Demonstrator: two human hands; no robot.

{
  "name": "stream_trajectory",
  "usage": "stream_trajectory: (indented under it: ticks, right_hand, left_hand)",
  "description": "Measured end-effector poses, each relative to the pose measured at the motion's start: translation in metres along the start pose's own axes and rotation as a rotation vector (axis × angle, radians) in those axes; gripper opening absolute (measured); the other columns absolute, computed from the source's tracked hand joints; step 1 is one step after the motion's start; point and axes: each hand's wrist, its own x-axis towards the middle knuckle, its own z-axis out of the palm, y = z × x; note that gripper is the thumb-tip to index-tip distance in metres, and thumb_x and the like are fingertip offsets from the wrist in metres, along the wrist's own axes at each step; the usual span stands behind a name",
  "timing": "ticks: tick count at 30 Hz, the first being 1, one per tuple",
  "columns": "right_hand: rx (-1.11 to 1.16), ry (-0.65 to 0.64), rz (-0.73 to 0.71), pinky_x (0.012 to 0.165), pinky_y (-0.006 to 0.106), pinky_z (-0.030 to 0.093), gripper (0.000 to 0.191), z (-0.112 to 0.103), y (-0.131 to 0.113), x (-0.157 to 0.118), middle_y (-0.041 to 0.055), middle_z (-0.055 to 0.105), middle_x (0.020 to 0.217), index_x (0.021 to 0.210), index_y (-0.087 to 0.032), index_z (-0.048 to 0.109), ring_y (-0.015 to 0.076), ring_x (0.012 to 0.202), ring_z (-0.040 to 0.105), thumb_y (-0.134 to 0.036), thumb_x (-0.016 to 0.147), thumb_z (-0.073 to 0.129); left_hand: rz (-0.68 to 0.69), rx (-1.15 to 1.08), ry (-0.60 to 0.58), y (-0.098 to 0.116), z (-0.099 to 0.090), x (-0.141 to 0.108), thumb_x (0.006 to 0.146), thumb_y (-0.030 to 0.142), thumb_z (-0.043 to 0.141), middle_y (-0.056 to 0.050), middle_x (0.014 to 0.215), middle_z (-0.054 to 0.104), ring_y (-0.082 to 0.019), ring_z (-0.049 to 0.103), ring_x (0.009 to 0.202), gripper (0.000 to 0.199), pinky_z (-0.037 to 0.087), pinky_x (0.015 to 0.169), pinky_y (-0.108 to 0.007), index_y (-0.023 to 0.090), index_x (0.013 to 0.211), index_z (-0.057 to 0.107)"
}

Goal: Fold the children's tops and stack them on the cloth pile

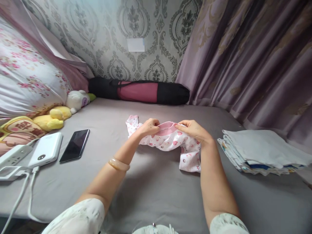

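Note:
A small white baby top (168,141) with pink and red prints and a pink neckband is held up just over the grey sheet. My left hand (151,126) pinches the left side of its neckline. At the other side of the neckline, my right hand (191,129) grips the cloth between thumb and fingers. One sleeve with a pink cuff sticks out past my left hand, and the other hangs below my right hand. The lower part of the top is bunched and partly hidden.
Right of my arm lies a stack of folded clothes (265,149). On the left are a black phone (75,145), a white power bank (46,149), a power strip (14,156) with cables, and plush toys (76,100). A long black and maroon bag (137,91) lies along the wall.

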Motion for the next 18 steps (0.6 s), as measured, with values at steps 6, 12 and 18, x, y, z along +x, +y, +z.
stream_trajectory:
  ticks: [6, 12, 18]
  right_hand:
    - [0.038, -0.093, -0.014, 0.062, 0.023, 0.045, 0.047, 0.001, 0.004, 0.003, 0.0032, 0.070, 0.082, 0.086, -0.017, 0.073, 0.0154, 0.072, 0.061, -0.061, 0.070, 0.073]
    - [0.024, -0.073, 0.034, 0.062, 0.024, 0.045, 0.051, 0.001, 0.007, 0.006, 0.0033, 0.070, 0.081, 0.087, -0.017, 0.073, 0.0157, 0.071, 0.061, -0.064, 0.066, 0.073]
    - [0.053, -0.078, 0.040, 0.057, 0.023, 0.044, 0.049, -0.001, 0.010, 0.006, 0.0025, 0.069, 0.076, 0.086, -0.017, 0.073, 0.0146, 0.067, 0.059, -0.062, 0.067, 0.074]
  left_hand:
    - [-0.051, -0.371, -0.282, -0.015, -0.029, 0.001, 0.063, 0.017, 0.060, 0.004, 0.063, 0.059, -0.014, 0.056, 0.059, 0.026, 0.041, 0.056, -0.025, 0.024, 0.088, 0.063]
    - [0.130, -0.492, -0.374, -0.029, -0.032, -0.004, 0.078, 0.031, 0.065, -0.003, 0.086, 0.069, -0.014, 0.062, 0.076, 0.026, 0.048, 0.071, -0.026, 0.021, 0.102, 0.066]
    - [0.122, -0.352, -0.530, -0.028, -0.039, -0.002, 0.072, 0.034, 0.076, -0.007, 0.094, 0.072, -0.019, 0.066, 0.085, 0.034, 0.049, 0.077, -0.029, 0.021, 0.103, 0.072]
